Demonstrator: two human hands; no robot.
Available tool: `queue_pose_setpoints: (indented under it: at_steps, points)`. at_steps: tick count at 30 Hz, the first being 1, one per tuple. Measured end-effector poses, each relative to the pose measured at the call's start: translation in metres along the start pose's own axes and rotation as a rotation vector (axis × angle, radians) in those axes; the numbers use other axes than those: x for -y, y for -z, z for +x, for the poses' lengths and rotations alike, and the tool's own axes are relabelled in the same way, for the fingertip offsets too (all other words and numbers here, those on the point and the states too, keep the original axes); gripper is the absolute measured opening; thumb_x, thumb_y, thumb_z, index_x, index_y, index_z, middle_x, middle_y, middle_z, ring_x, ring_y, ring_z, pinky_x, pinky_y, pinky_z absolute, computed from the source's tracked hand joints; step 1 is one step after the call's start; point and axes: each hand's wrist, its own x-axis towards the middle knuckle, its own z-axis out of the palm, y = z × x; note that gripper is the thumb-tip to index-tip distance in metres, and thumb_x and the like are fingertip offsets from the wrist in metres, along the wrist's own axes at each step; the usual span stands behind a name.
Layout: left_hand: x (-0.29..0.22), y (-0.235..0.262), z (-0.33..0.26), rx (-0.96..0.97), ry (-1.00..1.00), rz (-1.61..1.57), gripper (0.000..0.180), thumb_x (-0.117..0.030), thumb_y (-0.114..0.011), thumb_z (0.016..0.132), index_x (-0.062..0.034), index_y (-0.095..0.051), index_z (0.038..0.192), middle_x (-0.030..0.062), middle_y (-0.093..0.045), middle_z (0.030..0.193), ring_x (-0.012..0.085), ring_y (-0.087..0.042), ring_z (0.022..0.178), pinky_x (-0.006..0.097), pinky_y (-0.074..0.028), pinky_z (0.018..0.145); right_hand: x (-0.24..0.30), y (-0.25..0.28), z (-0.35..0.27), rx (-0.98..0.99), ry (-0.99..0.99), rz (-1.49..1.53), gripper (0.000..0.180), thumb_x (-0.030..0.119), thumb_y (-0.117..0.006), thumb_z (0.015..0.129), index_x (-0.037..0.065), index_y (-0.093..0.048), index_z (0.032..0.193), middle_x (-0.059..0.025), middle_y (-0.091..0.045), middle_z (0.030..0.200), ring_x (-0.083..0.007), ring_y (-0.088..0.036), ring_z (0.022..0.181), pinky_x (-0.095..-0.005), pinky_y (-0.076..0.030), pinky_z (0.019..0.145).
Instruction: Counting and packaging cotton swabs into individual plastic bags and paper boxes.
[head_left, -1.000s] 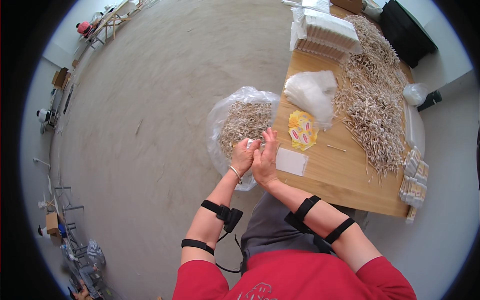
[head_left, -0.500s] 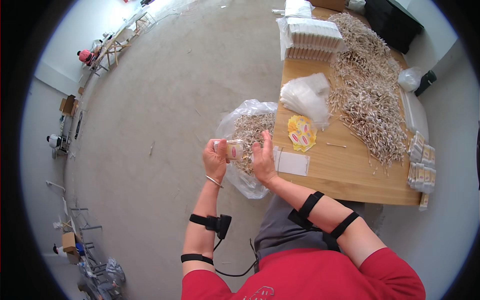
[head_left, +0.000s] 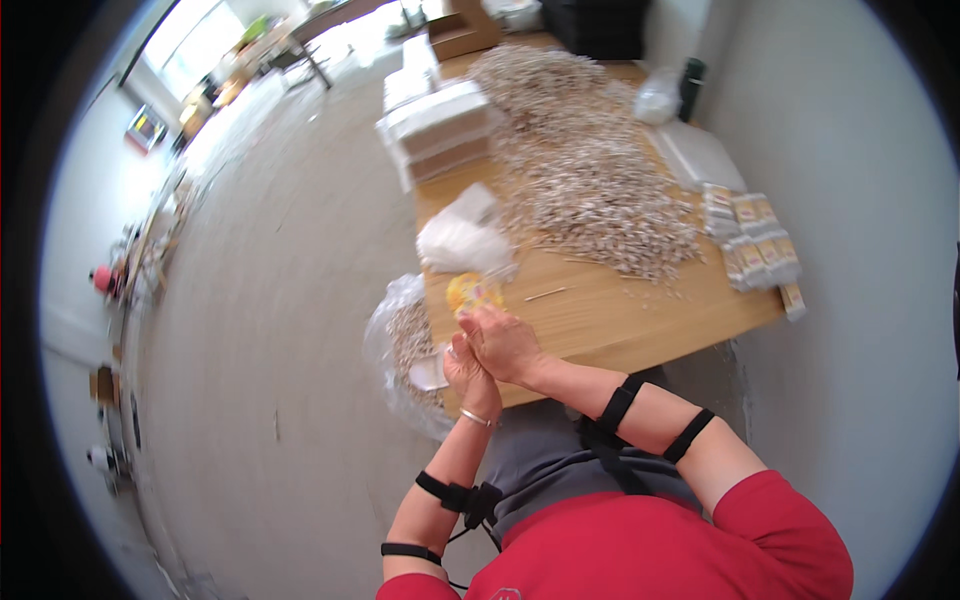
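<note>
My left hand [head_left: 471, 382] and my right hand [head_left: 505, 347] are together at the table's near left corner. The left hand's fingers curl up beneath the right, around a small pack of cotton swabs that they now almost wholly hide. Across it lies the right hand, fingers close together and stretched out. Just beyond the fingertips are yellow and white printed cards [head_left: 474, 290]. A pale flat tray-like piece [head_left: 428, 373] sits left of my left hand, by a clear plastic bag [head_left: 380, 345] of loose swabs. The picture is blurred.
A large heap of cotton swabs [head_left: 600, 200] covers much of the wooden table [head_left: 620, 325]. Clear bags [head_left: 465, 238] and white-wrapped stacks [head_left: 437, 125] line its left side. Filled packs [head_left: 762, 245] stand at the right edge by the wall. One loose swab [head_left: 546, 293] lies nearer.
The view has swung left, and my hands have come to the table corner. My right hand, apart from the left before, now lies over it and hides the swab pack.
</note>
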Motion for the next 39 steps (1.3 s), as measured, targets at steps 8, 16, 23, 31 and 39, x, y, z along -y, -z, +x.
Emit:
queue_pose_setpoints:
  at_steps: [8, 16, 23, 31, 39]
  points:
    - [-0.034, -0.013, -0.012, 0.835, 0.430, 0.514, 0.018, -0.001, -0.066, 0.083, -0.0034, -0.066, 0.101, 0.0029, -0.068, 0.096, 0.0090, -0.062, 0.088, 0.023, -0.050, 0.076, -0.032, 0.084, -0.026, 0.213, 0.405, -0.262, 0.036, 0.038, -0.051, 0.092, 0.003, -0.060, 0.092, -0.0135, -0.064, 0.085, -0.0307, -0.066, 0.080, -0.0400, -0.052, 0.065]
    - [0.011, -0.019, -0.041, 0.845, 0.221, 0.631, 0.010, -0.002, -0.062, 0.085, 0.0002, -0.066, 0.095, 0.0040, -0.067, 0.095, 0.0109, -0.060, 0.085, 0.027, -0.050, 0.075, -0.048, 0.095, -0.059, 0.378, 0.438, -0.158, 0.033, 0.034, -0.053, 0.090, 0.001, -0.059, 0.091, -0.0164, -0.059, 0.104, -0.0345, -0.059, 0.093, -0.0411, -0.049, 0.081]
    - [-0.012, -0.052, -0.033, 0.861, 0.357, 0.432, 0.016, -0.003, -0.060, 0.088, 0.0003, -0.063, 0.103, 0.0052, -0.066, 0.096, 0.0125, -0.063, 0.086, 0.027, -0.051, 0.080, -0.080, 0.118, -0.047, 0.069, 0.396, 0.286, 0.031, 0.015, -0.064, 0.084, 0.007, -0.063, 0.113, -0.0138, -0.058, 0.108, -0.0280, -0.057, 0.097, -0.0369, -0.048, 0.083]
    - [-0.017, -0.047, -0.037, 0.759, 0.285, 0.401, 0.010, -0.001, -0.057, 0.088, -0.0001, -0.062, 0.098, 0.0041, -0.065, 0.090, 0.0119, -0.062, 0.085, 0.027, -0.052, 0.078, -0.066, 0.114, -0.061, -0.090, 0.550, 0.074, 0.019, 0.011, -0.072, 0.074, 0.009, -0.068, 0.092, -0.0058, -0.062, 0.096, -0.0252, -0.058, 0.091, -0.0350, -0.049, 0.077]
    - [-0.017, -0.040, -0.033, 0.742, 0.154, 0.430, 0.008, 0.002, -0.057, 0.088, 0.0002, -0.062, 0.094, 0.0019, -0.064, 0.089, 0.0102, -0.061, 0.083, 0.025, -0.052, 0.075, -0.051, 0.106, -0.060, -0.259, 0.550, 0.027, 0.020, 0.006, -0.072, 0.072, 0.007, -0.066, 0.091, -0.0058, -0.062, 0.091, -0.0260, -0.058, 0.086, -0.0355, -0.049, 0.075]
